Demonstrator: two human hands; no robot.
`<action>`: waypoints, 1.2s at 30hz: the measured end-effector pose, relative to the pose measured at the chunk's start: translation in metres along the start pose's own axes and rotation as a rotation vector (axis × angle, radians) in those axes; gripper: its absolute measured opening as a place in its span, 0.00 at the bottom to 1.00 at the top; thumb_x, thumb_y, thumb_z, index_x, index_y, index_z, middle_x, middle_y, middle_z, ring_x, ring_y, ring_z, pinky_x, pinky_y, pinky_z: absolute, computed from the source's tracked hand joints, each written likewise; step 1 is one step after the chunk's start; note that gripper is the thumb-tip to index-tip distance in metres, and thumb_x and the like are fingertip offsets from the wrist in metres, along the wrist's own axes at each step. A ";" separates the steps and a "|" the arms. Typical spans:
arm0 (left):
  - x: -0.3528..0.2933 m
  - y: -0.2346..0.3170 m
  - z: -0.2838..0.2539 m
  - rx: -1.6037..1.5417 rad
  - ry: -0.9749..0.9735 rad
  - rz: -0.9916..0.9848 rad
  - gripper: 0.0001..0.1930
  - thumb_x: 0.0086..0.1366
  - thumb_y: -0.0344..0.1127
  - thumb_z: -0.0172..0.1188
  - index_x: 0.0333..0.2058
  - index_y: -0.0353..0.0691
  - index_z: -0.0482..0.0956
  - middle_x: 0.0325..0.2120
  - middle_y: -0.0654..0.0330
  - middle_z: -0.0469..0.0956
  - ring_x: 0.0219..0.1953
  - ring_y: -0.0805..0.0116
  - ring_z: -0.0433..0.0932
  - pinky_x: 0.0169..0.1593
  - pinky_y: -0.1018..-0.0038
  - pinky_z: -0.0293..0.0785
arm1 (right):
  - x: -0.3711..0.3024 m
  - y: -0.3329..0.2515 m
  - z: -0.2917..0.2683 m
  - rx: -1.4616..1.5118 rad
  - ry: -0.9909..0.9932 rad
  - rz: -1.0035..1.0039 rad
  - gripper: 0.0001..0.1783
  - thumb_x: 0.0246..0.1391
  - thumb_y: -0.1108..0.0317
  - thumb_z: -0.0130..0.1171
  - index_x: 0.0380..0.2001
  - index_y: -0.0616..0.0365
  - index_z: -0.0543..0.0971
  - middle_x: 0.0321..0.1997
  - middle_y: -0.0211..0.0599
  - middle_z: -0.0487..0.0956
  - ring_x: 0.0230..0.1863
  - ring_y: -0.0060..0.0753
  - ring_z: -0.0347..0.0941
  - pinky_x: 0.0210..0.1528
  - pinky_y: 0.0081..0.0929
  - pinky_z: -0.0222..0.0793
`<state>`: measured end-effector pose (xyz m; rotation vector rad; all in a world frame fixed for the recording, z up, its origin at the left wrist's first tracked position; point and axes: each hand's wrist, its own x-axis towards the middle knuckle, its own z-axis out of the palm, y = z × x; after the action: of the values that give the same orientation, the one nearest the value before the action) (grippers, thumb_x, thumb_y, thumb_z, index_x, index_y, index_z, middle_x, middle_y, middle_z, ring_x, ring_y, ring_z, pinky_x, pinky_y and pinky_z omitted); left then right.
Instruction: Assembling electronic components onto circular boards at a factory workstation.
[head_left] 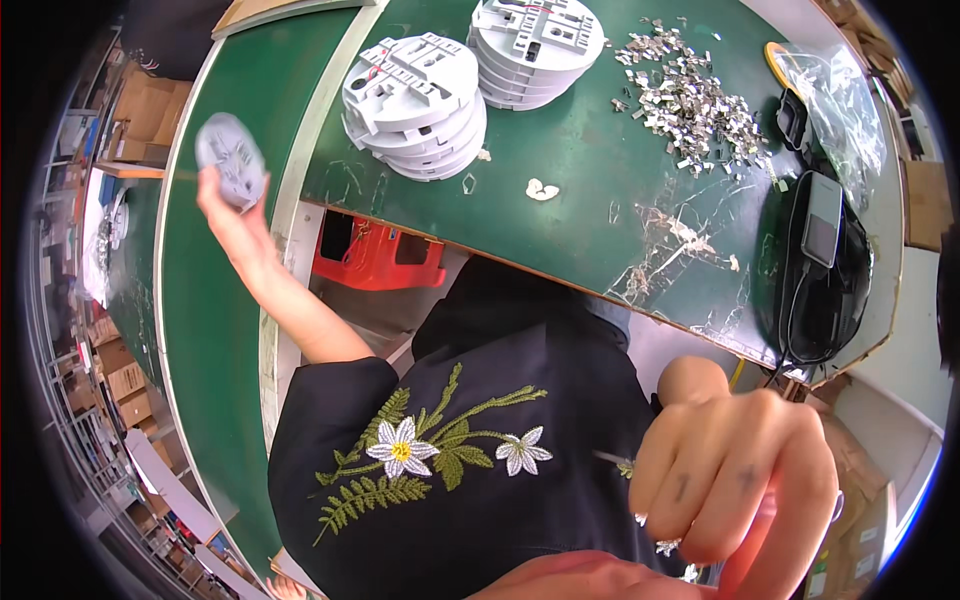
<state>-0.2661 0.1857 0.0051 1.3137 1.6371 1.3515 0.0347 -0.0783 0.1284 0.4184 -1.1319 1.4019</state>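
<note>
My left hand [235,220] is stretched out over the green strip at the left. Its fingers are closed on a round grey-white plastic housing [231,165], which is tilted and blurred. My right hand [735,470] is large and close at the lower right, in front of my dark embroidered shirt. Its fingers are curled in; whatever they hold, if anything, is hidden. On the green bench [570,215] stand two stacks of similar round housings, a nearer one [425,100] and a farther one [535,45]. Slots and bits of red wire show on their top pieces.
A heap of small metal clips [690,100] lies on the bench. At its right end are a black case [850,280], a grey device with a cable [822,218] and a clear plastic bag [840,110]. Beneath stands a red stool [375,265]. Cardboard boxes [145,110] stand at far left.
</note>
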 end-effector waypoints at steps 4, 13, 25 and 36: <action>-0.035 0.050 0.020 -1.146 -0.718 -0.192 0.43 0.62 0.60 0.57 0.69 0.43 0.58 0.63 0.25 0.55 0.59 0.30 0.63 0.55 0.46 0.70 | 0.016 -0.003 0.017 0.207 0.328 0.073 0.07 0.62 0.73 0.59 0.38 0.66 0.83 0.22 0.46 0.80 0.11 0.30 0.67 0.13 0.17 0.62; -0.044 0.049 0.028 -1.355 -0.999 -0.208 0.43 0.63 0.61 0.54 0.71 0.47 0.53 0.66 0.24 0.46 0.61 0.24 0.57 0.54 0.44 0.69 | 0.038 -0.014 0.073 0.468 0.764 0.190 0.05 0.60 0.80 0.58 0.34 0.70 0.82 0.23 0.44 0.80 0.13 0.30 0.68 0.14 0.17 0.62; -0.040 0.049 0.018 -1.058 -0.699 -0.141 0.43 0.63 0.61 0.55 0.69 0.42 0.56 0.66 0.32 0.53 0.60 0.29 0.60 0.54 0.46 0.70 | 0.016 0.006 0.043 0.481 0.372 0.102 0.05 0.60 0.80 0.59 0.32 0.71 0.82 0.24 0.45 0.81 0.13 0.31 0.68 0.14 0.17 0.62; -0.001 -0.010 0.004 0.748 0.225 -0.033 0.43 0.59 0.63 0.62 0.60 0.31 0.68 0.56 0.36 0.70 0.57 0.44 0.72 0.61 0.56 0.69 | 0.021 -0.004 0.063 0.335 0.778 0.052 0.04 0.58 0.82 0.58 0.34 0.67 0.82 0.19 0.40 0.75 0.10 0.26 0.60 0.13 0.17 0.55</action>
<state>-0.2656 0.1866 -0.0053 1.5539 2.4496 0.9058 0.0102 -0.1187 0.1759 0.0482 -0.2778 1.5982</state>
